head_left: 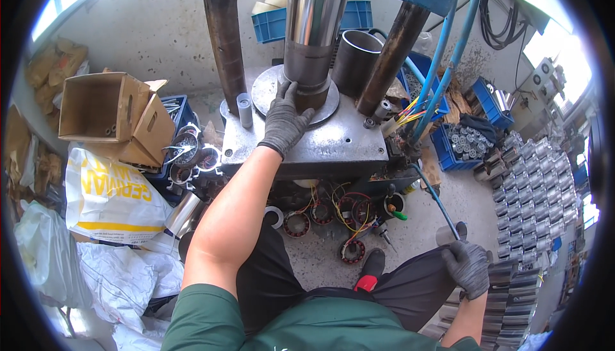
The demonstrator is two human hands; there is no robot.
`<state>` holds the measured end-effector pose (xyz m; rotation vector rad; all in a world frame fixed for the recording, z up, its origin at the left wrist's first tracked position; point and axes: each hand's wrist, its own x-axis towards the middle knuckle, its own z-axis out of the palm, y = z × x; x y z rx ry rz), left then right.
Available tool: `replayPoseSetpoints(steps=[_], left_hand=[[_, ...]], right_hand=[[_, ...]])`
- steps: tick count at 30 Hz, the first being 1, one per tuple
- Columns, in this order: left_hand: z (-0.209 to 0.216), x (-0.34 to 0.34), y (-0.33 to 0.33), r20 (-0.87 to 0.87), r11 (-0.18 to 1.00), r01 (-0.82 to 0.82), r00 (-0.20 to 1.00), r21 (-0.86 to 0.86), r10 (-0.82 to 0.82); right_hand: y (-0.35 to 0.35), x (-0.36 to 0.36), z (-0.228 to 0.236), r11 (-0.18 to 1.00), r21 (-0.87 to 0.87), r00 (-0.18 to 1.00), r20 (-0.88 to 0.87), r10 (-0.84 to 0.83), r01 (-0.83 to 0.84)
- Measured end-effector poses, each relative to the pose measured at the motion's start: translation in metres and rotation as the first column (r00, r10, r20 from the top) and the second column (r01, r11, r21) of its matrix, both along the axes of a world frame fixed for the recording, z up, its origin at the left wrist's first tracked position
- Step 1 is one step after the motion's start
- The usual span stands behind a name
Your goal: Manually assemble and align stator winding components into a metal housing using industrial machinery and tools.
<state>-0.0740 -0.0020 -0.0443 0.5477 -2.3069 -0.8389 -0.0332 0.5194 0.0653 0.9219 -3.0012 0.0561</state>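
Note:
My left hand, in a grey knit glove, reaches onto the plate of a blue-framed press. Its spread fingers rest against the lower side of a dark metal cylinder, standing on a round steel disc. Directly above that cylinder is the shiny press ram. Down at the right, my gloved right hand is closed around the lower end of a long blue lever. A small grey cylinder stands on the press plate, left of my left hand.
Dark posts flank the ram, with a wide metal sleeve behind. Wound stator rings with coloured wires lie on the floor under the press. Cardboard boxes and bags stand left; stacked metal housings fill the right.

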Motion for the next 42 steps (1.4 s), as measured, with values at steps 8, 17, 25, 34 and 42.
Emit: replayPoseSetpoints(steps=[8,17,25,34,42], left_hand=[[0.004,0.001,0.003,0.021,1.000,-0.009,1.000,-0.004,0.010],[-0.005,-0.001,-0.001,-0.007,1.000,0.001,1.000,0.013,-0.001],[0.001,-0.002,0.003,-0.009,1.000,0.001,1.000,0.002,-0.001],[-0.004,-0.003,-0.002,-0.005,1.000,-0.003,1.000,0.009,0.003],[-0.009,-0.005,-0.004,-0.037,0.994,-0.037,0.999,-0.099,0.033]], right_hand=[[-0.004,-0.004,0.015,0.997,0.040,0.998,0.027,0.058,-0.059],[-0.015,-0.020,0.034,0.975,-0.210,0.995,0.040,0.089,-0.078],[-0.002,-0.024,0.030,0.988,-0.083,0.984,0.116,0.136,-0.127],[-0.007,-0.023,0.039,0.990,-0.116,0.974,0.205,0.101,-0.079],[0.000,-0.027,0.033,0.971,-0.196,0.974,0.153,0.168,-0.137]])
